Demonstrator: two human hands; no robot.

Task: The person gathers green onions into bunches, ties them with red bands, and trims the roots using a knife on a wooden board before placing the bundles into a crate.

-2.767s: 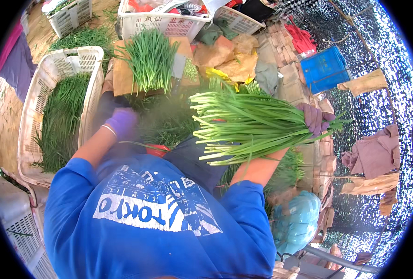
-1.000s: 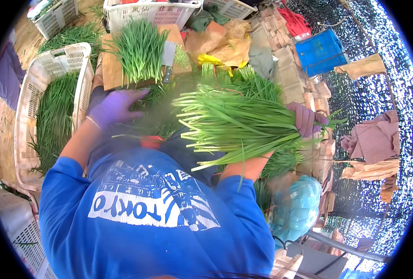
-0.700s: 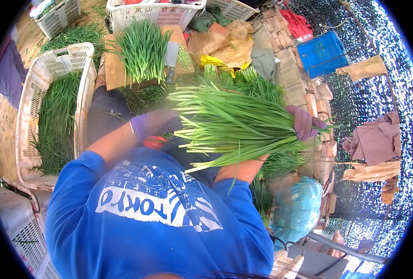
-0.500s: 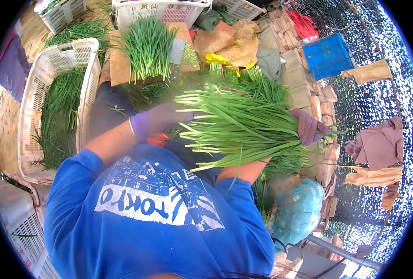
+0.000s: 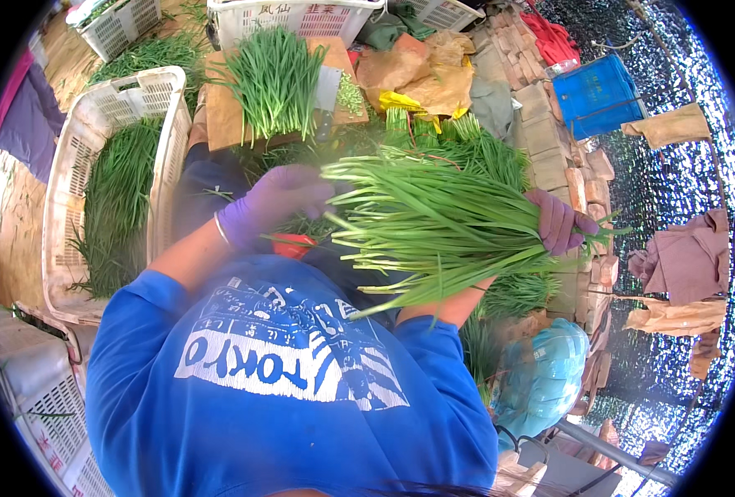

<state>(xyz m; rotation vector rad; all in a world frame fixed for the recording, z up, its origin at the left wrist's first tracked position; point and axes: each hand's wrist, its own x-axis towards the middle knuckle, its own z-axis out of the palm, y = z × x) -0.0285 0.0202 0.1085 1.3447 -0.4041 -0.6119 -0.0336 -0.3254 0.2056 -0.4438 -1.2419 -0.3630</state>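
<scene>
A large bunch of garlic chives (image 5: pixel 442 219) lies sideways in front of me, pale stem ends to the left and green leaves to the right. My right hand (image 5: pixel 559 222), in a purple glove, is closed around the leaf end. Just off the stem ends is my left hand (image 5: pixel 280 199), also gloved; motion blurs its fingers, and I cannot tell whether they touch a stem. Beyond, more chives (image 5: pixel 276 83) rest on a wooden board (image 5: pixel 222 108) beside a cleaver (image 5: pixel 327 87) and cut stem bits (image 5: pixel 350 95). Tied bunches (image 5: pixel 467 149) lie behind the held one.
At left stands a white plastic crate (image 5: pixel 162 190) with loose chives (image 5: pixel 119 207) inside. Another white crate (image 5: pixel 301 23) is behind the board. Brown paper and yellow wrapping (image 5: pixel 425 74) lie at the back. Bricks (image 5: pixel 541 141) and a light-blue bag (image 5: pixel 541 377) are on the right.
My left hand has drawn slightly back from the stem ends. The right hand keeps its hold on the chives. The whole view has shifted a little.
</scene>
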